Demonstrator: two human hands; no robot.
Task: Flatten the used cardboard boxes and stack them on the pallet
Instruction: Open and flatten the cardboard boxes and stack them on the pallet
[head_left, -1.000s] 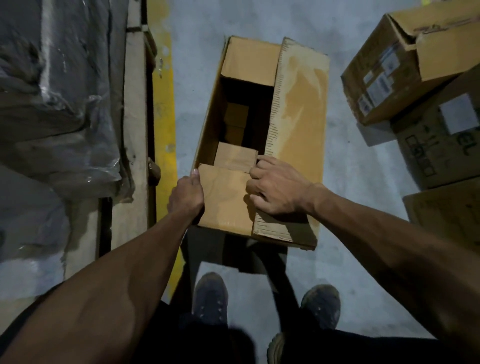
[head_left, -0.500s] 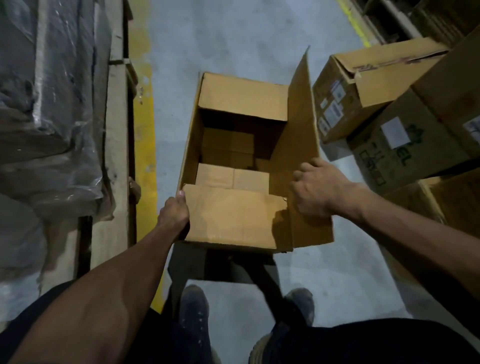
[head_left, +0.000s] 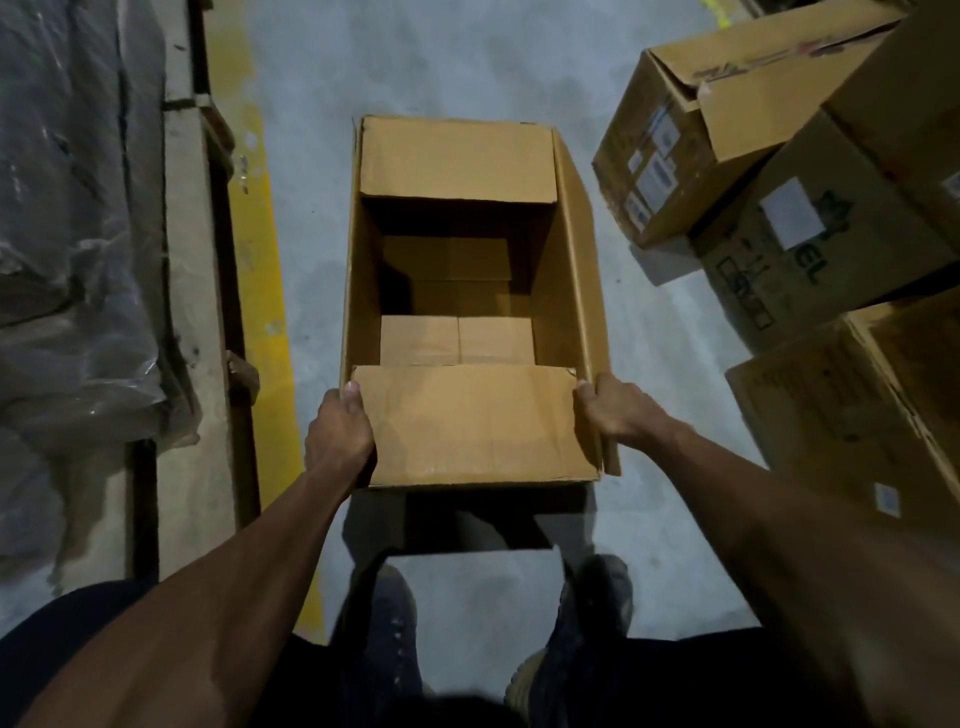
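Grey concrete floor, dimly lit, with a yellow painted line running along its left side. Beyond that line stands a wooden pallet bearing a plastic-wrapped load. Stacked cartons occupy the right side, several with labels.

The open cardboard box sits centrally, between pallet and cartons, directly ahead of the person's shoes. It is not yet flattened: side walls erect, near and far flaps folded inward. Its long axis runs straight away from the person.

The left hand grips the near-left corner, thumb on the flap edge, fingers hidden behind the wall. The right hand clasps the near-right corner likewise. Both hands hold the near end, symmetrically placed; neither is nearer. In my judgement, collapsing requires shearing the walls sideways, and the pallet lies leftward of the grip.
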